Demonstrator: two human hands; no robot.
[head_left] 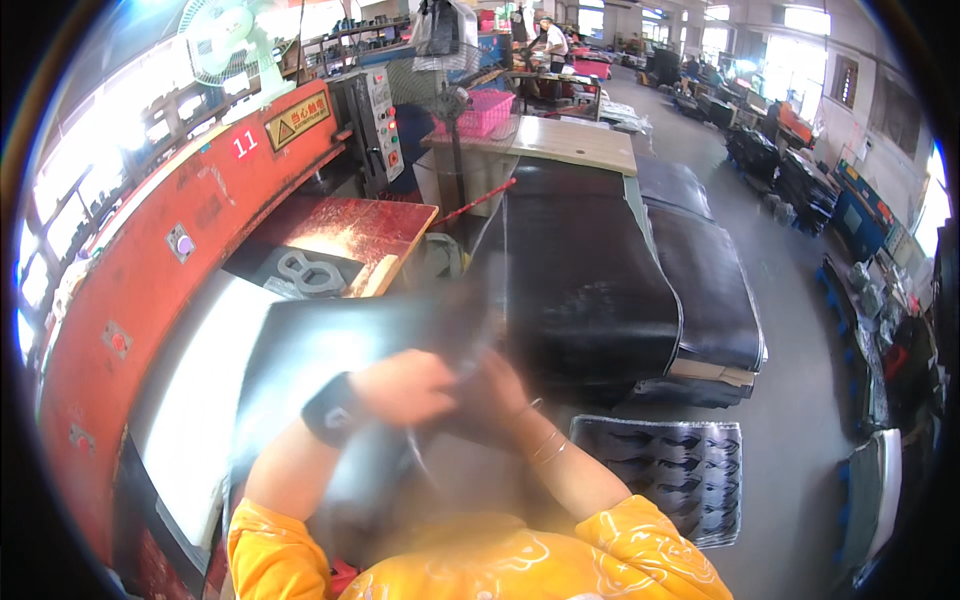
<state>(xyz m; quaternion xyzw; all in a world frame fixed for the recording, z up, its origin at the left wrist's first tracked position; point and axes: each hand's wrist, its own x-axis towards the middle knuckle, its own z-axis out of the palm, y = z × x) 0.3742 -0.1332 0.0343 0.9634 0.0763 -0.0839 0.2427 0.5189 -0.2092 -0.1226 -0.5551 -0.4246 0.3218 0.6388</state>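
My left hand (408,386), with a dark band at the wrist, is curled closed in front of me. It appears to grip a dark, motion-blurred sheet (470,318), whose outline I cannot make out. Close beside it my right hand (497,390), wearing bangles, touches the same blurred dark material, its fingers smeared by motion. Below and left of the hands a glossy black sheet (300,345) lies over a white board (190,390). Grey metal cutting dies (308,274) rest on black material at the press opening, beyond my left hand.
An orange-red press (180,230) runs along the left, with a button box (378,120) at its far end. Stacked black sheets (590,280) stand ahead to the right. A sheet with rows of cut-outs (665,475) lies at lower right. A pink basket (480,112) sits farther back.
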